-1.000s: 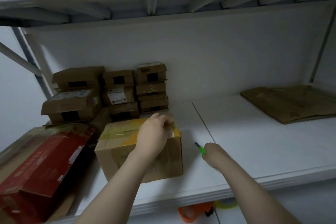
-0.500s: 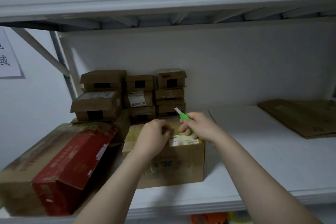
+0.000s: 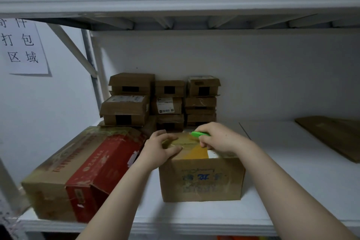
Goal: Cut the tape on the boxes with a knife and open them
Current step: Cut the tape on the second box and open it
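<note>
Dim spot, white metal rack against a plain white wall. On the lower shelf (image 3: pixel 292 181), close to the front edge, sits a brown cardboard box (image 3: pixel 202 181) with faded blue print on its front face and yellowish tape (image 3: pixel 196 152) across its closed top. The left hand (image 3: pixel 158 150) grips the top's left corner, fingers bent over the top. The right hand (image 3: pixel 220 138) is curled round a bright green knife (image 3: pixel 198 134) over the back part of the top, with the green end poking out toward the left hand. Can't tell if the blade is actually touching the tape.

There's a white label (image 3: pixel 213 154) on the top, just under the right hand. Just left of the box a big red and brown carton (image 3: pixel 93 171) lies at an angle. Behind both, stacks of small brown boxes (image 3: pixel 169 103) stand against the back wall. Far right on the shelf is a flat piece of cardboard (image 3: pixel 335 136), well apart from everything else. A paper sign (image 3: pixel 21 48) with Chinese characters hangs on the left wall.
</note>
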